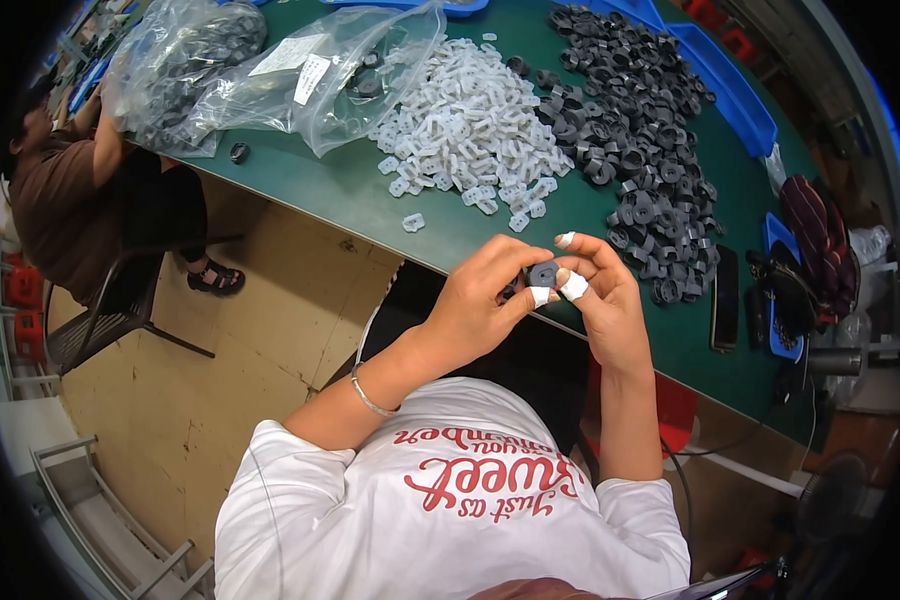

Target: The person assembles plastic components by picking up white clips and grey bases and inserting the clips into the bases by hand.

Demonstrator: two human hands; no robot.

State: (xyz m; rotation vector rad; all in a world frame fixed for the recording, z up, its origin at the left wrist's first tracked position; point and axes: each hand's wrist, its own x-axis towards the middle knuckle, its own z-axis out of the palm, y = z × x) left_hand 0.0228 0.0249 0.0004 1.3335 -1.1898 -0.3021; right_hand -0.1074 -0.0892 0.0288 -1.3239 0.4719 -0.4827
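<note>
Just over the table's near edge, my left hand [482, 290] pinches a small dark grey round plastic part [543, 274] between thumb and fingers. My right hand [608, 300] grips the same part from the other side with its thumb, and one of its fingers is raised. White tape wraps several fingertips. Ahead of my hands lies a pile of small whitish plastic pieces [470, 125], with one loose piece [413, 222] apart from it. To the right spreads a heap of dark grey round parts [640, 140]. Another dark bit shows by my left fingers, too hidden to name.
Clear plastic bags [315, 75] lie at the far left of the green table [300, 185], near a single dark ring [239, 152]. Blue trays [725, 85], a phone [725, 300] and a dark patterned bag [818, 240] are on the right. A seated person [65, 200] is at left.
</note>
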